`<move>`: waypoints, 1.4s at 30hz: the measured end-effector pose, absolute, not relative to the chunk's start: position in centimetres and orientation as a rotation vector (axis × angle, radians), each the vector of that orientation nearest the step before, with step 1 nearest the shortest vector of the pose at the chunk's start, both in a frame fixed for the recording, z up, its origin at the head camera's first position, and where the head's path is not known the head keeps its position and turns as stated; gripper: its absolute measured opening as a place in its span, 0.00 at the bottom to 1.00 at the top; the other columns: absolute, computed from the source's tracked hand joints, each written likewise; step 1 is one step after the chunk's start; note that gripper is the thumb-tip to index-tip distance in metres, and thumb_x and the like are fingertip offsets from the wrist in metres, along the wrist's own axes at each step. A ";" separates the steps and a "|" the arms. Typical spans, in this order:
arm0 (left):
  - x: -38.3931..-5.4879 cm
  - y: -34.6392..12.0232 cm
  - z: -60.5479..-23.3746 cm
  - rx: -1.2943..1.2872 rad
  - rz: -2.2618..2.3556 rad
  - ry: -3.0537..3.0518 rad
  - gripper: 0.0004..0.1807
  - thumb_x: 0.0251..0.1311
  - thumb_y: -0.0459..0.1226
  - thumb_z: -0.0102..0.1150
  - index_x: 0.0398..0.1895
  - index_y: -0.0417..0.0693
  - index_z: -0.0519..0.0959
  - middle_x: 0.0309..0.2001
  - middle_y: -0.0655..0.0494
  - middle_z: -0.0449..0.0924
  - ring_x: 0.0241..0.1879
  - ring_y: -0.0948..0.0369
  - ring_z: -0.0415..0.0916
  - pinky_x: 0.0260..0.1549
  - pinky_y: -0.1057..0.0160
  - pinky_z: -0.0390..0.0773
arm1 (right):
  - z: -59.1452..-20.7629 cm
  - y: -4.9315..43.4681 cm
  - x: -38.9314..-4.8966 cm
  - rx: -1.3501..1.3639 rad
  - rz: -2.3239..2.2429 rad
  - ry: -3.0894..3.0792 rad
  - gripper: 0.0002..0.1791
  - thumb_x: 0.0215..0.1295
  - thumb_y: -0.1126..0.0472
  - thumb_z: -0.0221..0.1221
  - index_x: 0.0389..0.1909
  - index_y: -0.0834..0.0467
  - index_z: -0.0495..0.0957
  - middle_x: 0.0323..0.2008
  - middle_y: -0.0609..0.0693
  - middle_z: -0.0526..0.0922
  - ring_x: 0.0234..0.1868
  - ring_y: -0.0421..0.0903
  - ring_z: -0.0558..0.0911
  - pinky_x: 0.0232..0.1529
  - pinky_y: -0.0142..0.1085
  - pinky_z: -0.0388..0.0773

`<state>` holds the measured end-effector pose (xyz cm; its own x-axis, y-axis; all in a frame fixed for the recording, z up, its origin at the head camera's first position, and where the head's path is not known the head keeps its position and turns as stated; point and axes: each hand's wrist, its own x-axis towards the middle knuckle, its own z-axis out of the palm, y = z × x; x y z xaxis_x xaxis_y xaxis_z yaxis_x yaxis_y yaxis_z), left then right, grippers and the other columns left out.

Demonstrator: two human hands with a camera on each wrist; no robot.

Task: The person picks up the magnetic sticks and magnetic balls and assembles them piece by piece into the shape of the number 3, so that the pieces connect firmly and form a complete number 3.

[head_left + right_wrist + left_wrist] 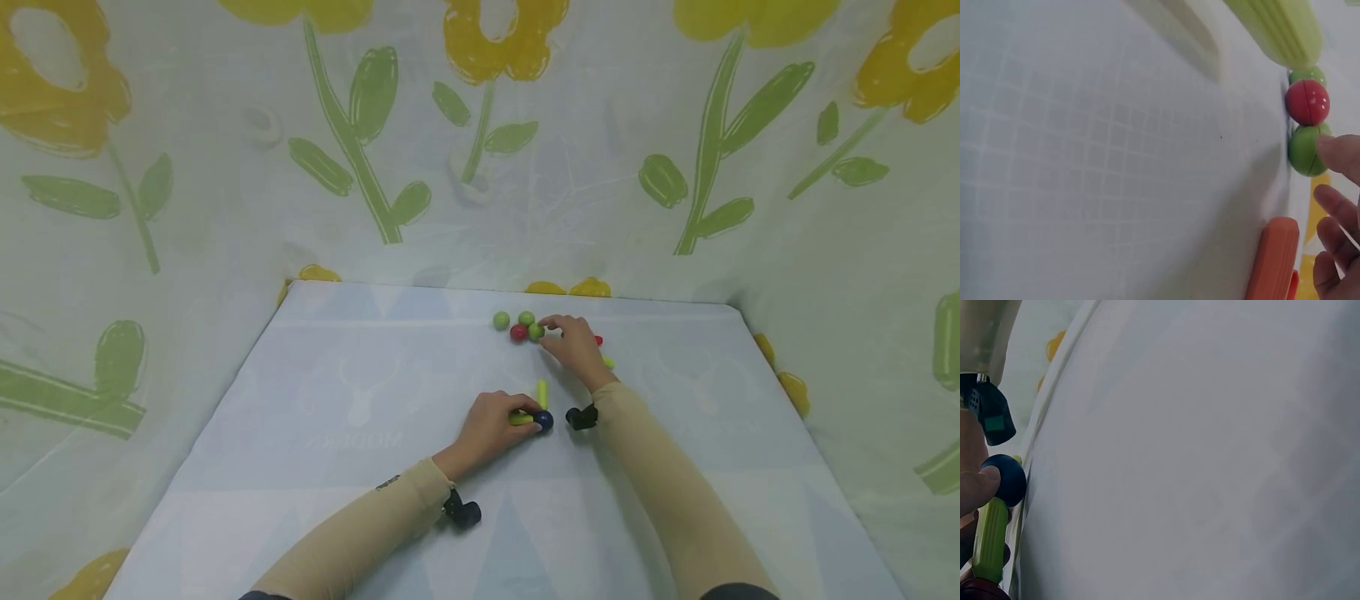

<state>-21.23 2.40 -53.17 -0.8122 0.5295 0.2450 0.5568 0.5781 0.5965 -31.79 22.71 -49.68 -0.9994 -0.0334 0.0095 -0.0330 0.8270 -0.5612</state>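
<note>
My left hand [493, 425] grips a small frame of pieces near the middle of the table. The thumb lies on its dark blue ball [1009, 480]. A yellow-green ribbed rod [990, 540] runs from that ball under the fingers, with a dark red ball [984, 590] at its other end. Another yellow-green rod [542, 393] extends from the blue ball toward the back. Farther back, my right hand [576, 346] pinches a green ball [536, 332] by the fingertips. It touches a red ball [518, 332] beside it. The other fingers of the right hand are spread apart from the ball.
Two more green balls, one at the left [501, 320] and one behind the red ball [527, 318], lie at the back. An orange-red rod [1275, 259] and a yellow-green rod [608, 362] are partly hidden by the right hand. Flower-printed cloth walls [555, 208] enclose the table [337, 375].
</note>
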 end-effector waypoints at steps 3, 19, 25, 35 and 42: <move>-21.2 2.4 -53.1 -0.947 -1.063 -2.760 0.13 0.61 0.48 0.72 0.48 0.61 0.87 0.40 0.67 0.87 0.32 0.68 0.73 0.38 0.66 0.68 | -49.6 22.6 -32.0 -0.074 -0.875 3.009 0.21 0.69 0.56 0.65 0.62 0.51 0.79 0.60 0.57 0.79 0.60 0.57 0.73 0.62 0.53 0.72; -21.3 2.5 -53.1 -0.934 -1.071 -2.776 0.14 0.61 0.49 0.71 0.49 0.62 0.87 0.40 0.68 0.87 0.32 0.68 0.71 0.38 0.65 0.68 | -49.6 22.0 -32.3 -0.057 -0.839 2.985 0.17 0.70 0.58 0.64 0.57 0.52 0.79 0.55 0.52 0.82 0.56 0.55 0.73 0.61 0.52 0.71; -21.1 2.5 -53.0 -0.934 -1.065 -2.768 0.14 0.61 0.49 0.71 0.49 0.62 0.87 0.40 0.68 0.87 0.32 0.69 0.72 0.39 0.65 0.68 | -49.9 22.3 -32.2 -0.051 -0.826 2.967 0.17 0.70 0.55 0.64 0.57 0.50 0.79 0.54 0.52 0.82 0.53 0.54 0.73 0.56 0.50 0.73; -21.2 2.4 -52.9 -0.951 -1.060 -2.722 0.13 0.60 0.47 0.73 0.47 0.61 0.87 0.39 0.68 0.87 0.30 0.69 0.72 0.37 0.65 0.68 | -49.8 23.5 -31.2 -0.117 -0.841 2.887 0.18 0.69 0.54 0.66 0.57 0.50 0.80 0.54 0.53 0.83 0.52 0.54 0.74 0.51 0.47 0.74; -21.1 2.3 -52.9 -0.954 -1.060 -2.735 0.13 0.60 0.48 0.72 0.48 0.61 0.87 0.39 0.66 0.87 0.31 0.69 0.72 0.38 0.65 0.69 | -49.7 23.9 -29.9 -0.155 -0.850 2.854 0.17 0.67 0.53 0.67 0.55 0.49 0.82 0.53 0.53 0.84 0.50 0.53 0.76 0.50 0.46 0.76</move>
